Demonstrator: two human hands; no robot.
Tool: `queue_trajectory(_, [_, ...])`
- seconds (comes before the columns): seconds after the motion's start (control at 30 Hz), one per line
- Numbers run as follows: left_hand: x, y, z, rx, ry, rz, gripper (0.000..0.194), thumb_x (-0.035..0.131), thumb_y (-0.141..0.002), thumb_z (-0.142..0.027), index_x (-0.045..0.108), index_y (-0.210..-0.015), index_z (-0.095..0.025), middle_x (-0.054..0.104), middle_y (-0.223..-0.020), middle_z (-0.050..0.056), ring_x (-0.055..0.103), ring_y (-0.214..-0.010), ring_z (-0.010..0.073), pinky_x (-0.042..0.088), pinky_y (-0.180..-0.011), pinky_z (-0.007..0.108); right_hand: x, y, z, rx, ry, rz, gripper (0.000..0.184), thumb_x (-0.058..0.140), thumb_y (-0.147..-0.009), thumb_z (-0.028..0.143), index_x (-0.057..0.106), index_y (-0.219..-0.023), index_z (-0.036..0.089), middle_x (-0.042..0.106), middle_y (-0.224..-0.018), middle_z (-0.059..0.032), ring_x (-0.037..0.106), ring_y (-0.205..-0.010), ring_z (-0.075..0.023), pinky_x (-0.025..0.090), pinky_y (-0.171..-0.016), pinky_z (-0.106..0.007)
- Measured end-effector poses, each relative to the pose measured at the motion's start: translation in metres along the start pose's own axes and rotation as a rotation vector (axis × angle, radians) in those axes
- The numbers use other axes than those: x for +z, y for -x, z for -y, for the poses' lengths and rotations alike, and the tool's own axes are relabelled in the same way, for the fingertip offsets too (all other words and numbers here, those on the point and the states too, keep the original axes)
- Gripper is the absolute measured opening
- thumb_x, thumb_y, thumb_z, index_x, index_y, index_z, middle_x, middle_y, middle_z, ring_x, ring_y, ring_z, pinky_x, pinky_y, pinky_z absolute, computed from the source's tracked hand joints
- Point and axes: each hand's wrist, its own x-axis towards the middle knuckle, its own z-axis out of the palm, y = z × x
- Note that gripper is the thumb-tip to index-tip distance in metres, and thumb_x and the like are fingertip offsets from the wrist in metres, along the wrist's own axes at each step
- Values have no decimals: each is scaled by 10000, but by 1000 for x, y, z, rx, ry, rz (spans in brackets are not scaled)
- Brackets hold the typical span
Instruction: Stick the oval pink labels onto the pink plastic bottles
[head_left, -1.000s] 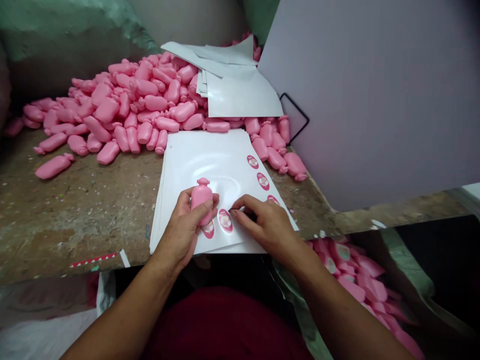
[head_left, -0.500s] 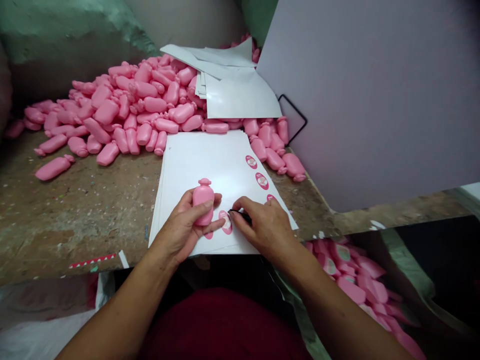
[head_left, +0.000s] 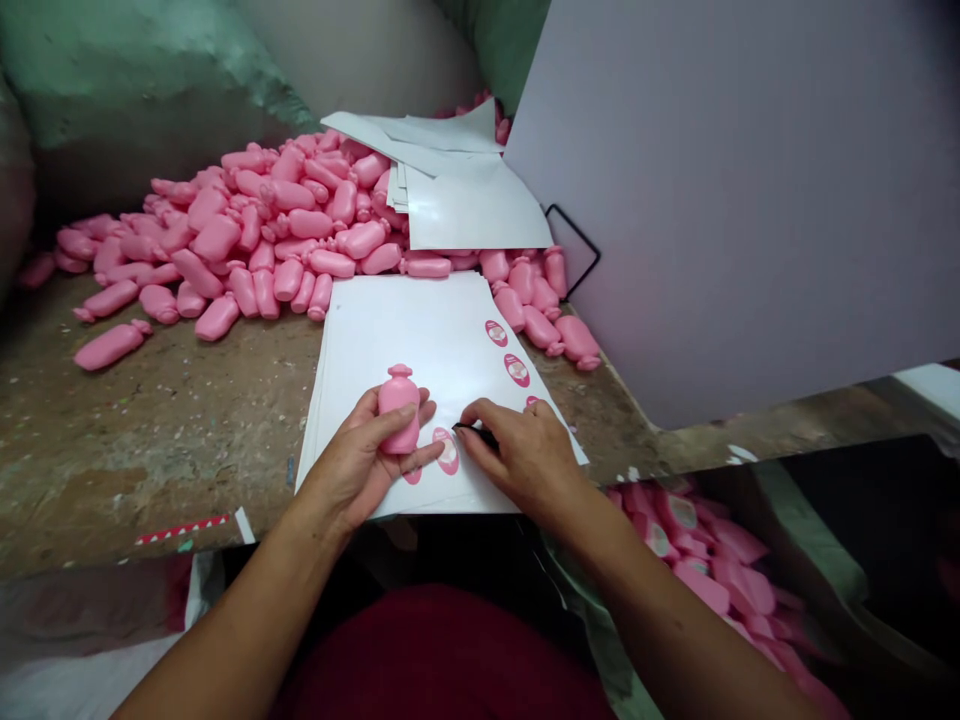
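A small pink bottle (head_left: 399, 412) stands neck-up in my left hand (head_left: 367, 450), held between thumb and fingers over the sheets. My right hand (head_left: 521, 445) is closed on a thin black tool (head_left: 478, 434), whose kind I cannot make out. The tool's tip is beside the upper right edge of an oval pink-and-white sticker (head_left: 447, 452); a left fingertip reaches that sticker's left side. Underneath lies a stack of white sticker sheets (head_left: 397, 310). Further oval stickers (head_left: 517, 370) run down the sheet's right side, and one is partly covered by my left hand.
A large heap of pink bottles (head_left: 247, 220) covers the back of the worn table (head_left: 210, 400). Loose white sheets (head_left: 476, 205) lie on the heap. A pale panel (head_left: 735, 200) rises at right. Labelled pink bottles (head_left: 720, 560) fill a sack below the table edge.
The view has shifted slightly, so the scene sits a little lower and to the left. Both hands keep nearly the same pose, the bottle and the black tool still held.
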Motion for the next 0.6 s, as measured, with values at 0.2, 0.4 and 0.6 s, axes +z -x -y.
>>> queue_trajectory(0.2, [-2,-1,1,4,-7,23,323,672,-797,-88,629,-1089,-217,656,-1194,105,558,-1289,300,513,-1016,594,3,-7,-2,-53,-1,25,159,539,-938,279,667,-902,192,773,-796,-39,599,-602,-176,283,-728,-329])
queue_trajectory(0.4, [-1,-1,2,-1,14,23,323,684,-793,-86,622,-1085,-207,672,-1170,101,575,-1273,277,477,-1063,576,-1,-11,-5,-47,-122,82,137,564,-924,281,669,-876,207,730,-684,2,565,-561,-152,318,-722,-308])
queue_trajectory(0.6, [-2,-1,2,0,46,3,296,652,-806,-88,638,-1078,-206,698,-1110,96,622,-1206,264,511,-1044,518,-4,-5,-7,-40,-58,38,123,562,-915,264,671,-914,206,752,-743,-18,592,-614,-174,301,-713,-315])
